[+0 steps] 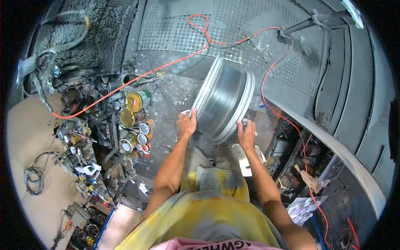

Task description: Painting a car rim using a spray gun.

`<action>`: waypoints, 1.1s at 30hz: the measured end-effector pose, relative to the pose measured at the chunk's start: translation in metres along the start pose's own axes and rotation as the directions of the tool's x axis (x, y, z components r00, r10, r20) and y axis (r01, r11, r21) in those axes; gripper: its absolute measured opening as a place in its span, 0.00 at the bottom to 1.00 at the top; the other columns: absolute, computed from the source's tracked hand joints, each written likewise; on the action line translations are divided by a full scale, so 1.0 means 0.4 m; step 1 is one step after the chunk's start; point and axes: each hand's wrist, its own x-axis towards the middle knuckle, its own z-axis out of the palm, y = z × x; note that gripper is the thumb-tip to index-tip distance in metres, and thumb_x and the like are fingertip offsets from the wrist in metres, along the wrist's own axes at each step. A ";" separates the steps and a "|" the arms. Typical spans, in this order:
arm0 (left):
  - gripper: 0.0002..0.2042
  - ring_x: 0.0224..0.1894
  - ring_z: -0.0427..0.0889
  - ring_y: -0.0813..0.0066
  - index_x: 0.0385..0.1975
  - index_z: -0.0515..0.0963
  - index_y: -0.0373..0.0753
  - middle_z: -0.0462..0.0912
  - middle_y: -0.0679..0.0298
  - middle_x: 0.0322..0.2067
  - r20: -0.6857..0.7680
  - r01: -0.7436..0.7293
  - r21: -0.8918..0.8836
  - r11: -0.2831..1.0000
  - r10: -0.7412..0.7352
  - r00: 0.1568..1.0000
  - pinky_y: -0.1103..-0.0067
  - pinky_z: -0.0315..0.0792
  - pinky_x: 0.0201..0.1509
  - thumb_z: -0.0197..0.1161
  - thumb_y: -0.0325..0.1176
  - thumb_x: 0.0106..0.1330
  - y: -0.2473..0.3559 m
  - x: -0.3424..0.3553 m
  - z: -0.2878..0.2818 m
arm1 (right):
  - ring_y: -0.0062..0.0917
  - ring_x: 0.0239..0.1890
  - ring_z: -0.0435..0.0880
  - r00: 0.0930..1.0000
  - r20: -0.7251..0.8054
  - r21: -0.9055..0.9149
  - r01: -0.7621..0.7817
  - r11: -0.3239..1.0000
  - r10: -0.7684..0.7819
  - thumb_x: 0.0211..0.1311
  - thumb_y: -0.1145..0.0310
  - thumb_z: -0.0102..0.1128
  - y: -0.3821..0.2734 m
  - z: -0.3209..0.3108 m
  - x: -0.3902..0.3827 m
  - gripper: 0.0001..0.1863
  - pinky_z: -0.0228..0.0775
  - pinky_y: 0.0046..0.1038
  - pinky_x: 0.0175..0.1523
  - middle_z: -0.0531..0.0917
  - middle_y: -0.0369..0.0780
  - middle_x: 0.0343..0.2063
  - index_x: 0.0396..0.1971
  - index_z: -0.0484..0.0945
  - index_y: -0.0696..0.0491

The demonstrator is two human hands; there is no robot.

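A silvery metal wheel rim (226, 98) is in front of me, tilted, its ribbed barrel facing up. My left hand (187, 121) grips its left lip, the thumb on the near side and the fingers partly hidden beyond the edge. On the opposite lip, my right hand (246, 132) is closed around the lower right edge, and its fingertips are partly hidden. Below the right hand, partly behind my forearm, stands a white roll-like thing (245, 166) with a dark hole.
Paint cans (134, 102) and cluttered tools (83, 166) line the left side. A red hose (166, 65) loops across the floor and down the right. A metal stand (300, 26) rises at far right, near grey panels (354, 83). Crumpled paper (306, 208) lies lower right.
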 end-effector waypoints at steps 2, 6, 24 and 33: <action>0.43 0.68 0.66 0.39 0.62 0.76 0.36 0.68 0.37 0.62 0.014 0.082 0.027 0.996 -0.082 0.996 0.48 0.56 0.71 0.33 0.70 0.72 0.084 -0.008 0.010 | 0.54 0.50 0.77 0.999 0.037 0.138 -0.027 0.990 0.022 0.72 0.61 0.57 0.022 0.035 -0.004 0.17 0.67 0.48 0.56 0.79 0.56 0.44 0.48 0.74 0.61; 0.42 0.67 0.67 0.35 0.59 0.77 0.34 0.70 0.33 0.60 0.026 0.076 -0.115 0.990 -0.073 0.997 0.56 0.59 0.71 0.33 0.68 0.73 0.154 0.070 -0.011 | 0.62 0.50 0.77 0.999 0.001 0.251 0.050 0.967 -0.052 0.76 0.58 0.51 0.047 0.119 0.099 0.22 0.67 0.52 0.55 0.78 0.63 0.47 0.52 0.69 0.64; 0.09 0.44 0.76 0.58 0.40 0.77 0.33 0.78 0.55 0.41 -0.988 -0.375 0.132 0.918 0.150 0.021 0.67 0.69 0.53 0.63 0.33 0.69 -0.018 0.044 -1.339 | 0.55 0.67 0.65 0.982 -0.005 -0.113 0.187 0.976 -0.189 0.64 0.60 0.65 -0.022 0.025 0.293 0.38 0.58 0.49 0.70 0.66 0.59 0.64 0.72 0.61 0.54; 0.38 0.50 0.82 0.53 0.46 0.80 0.26 0.85 0.46 0.45 -0.760 -0.044 -0.068 0.997 -0.023 0.650 0.65 0.71 0.59 0.60 0.66 0.66 -0.490 0.271 -1.779 | 0.51 0.56 0.75 0.985 0.164 0.091 -0.069 0.993 0.053 0.74 0.45 0.51 -0.436 0.209 0.337 0.28 0.64 0.44 0.62 0.77 0.55 0.50 0.51 0.74 0.59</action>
